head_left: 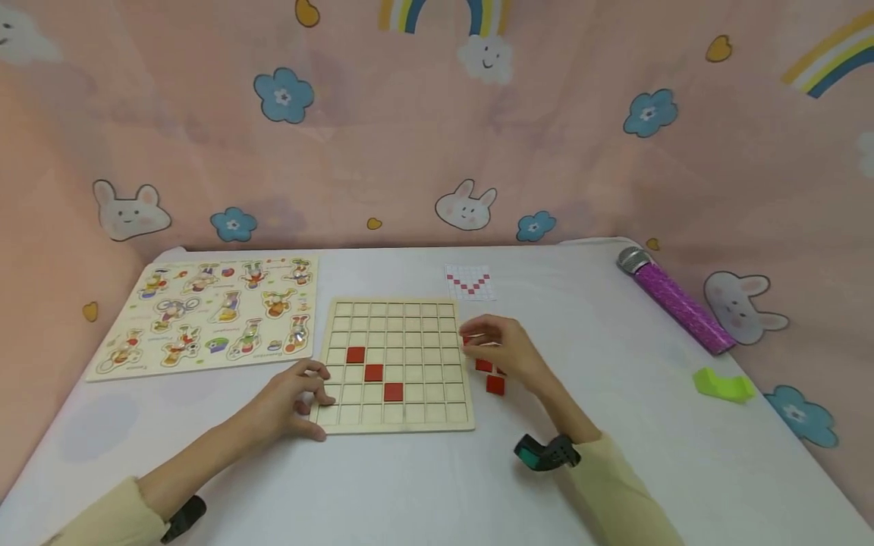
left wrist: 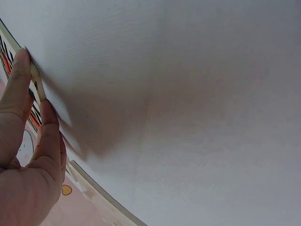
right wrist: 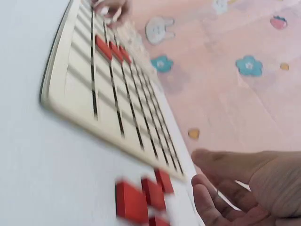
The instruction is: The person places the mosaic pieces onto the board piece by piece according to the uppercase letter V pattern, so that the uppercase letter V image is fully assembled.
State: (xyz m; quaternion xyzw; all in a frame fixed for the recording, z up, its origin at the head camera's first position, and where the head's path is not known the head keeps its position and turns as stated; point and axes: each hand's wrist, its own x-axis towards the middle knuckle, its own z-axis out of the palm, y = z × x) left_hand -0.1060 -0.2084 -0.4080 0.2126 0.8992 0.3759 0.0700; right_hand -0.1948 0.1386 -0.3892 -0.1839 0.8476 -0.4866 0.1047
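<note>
A square wooden grid board (head_left: 423, 375) lies on the table with three red square tiles, one of them this tile (head_left: 373, 372), in a diagonal on it. My left hand (head_left: 293, 398) grips the board's lower left corner, thumb at the front edge and fingers over the left side. In the left wrist view the left hand's (left wrist: 35, 141) fingertips pinch the board's edge. Right of the board, my right hand (head_left: 505, 349) hovers over several loose red tiles (head_left: 495, 385). The right wrist view shows its fingers (right wrist: 221, 165) parted, with no tile between them, beside the loose tiles (right wrist: 131, 202).
Behind the board lies a small pattern card (head_left: 470, 282) with red squares in a V. A wooden animal picture puzzle (head_left: 205, 318) is at the left. On the right are a glittery purple microphone (head_left: 683, 307) and a bright green piece (head_left: 724, 385). A patterned pink cloth hangs behind.
</note>
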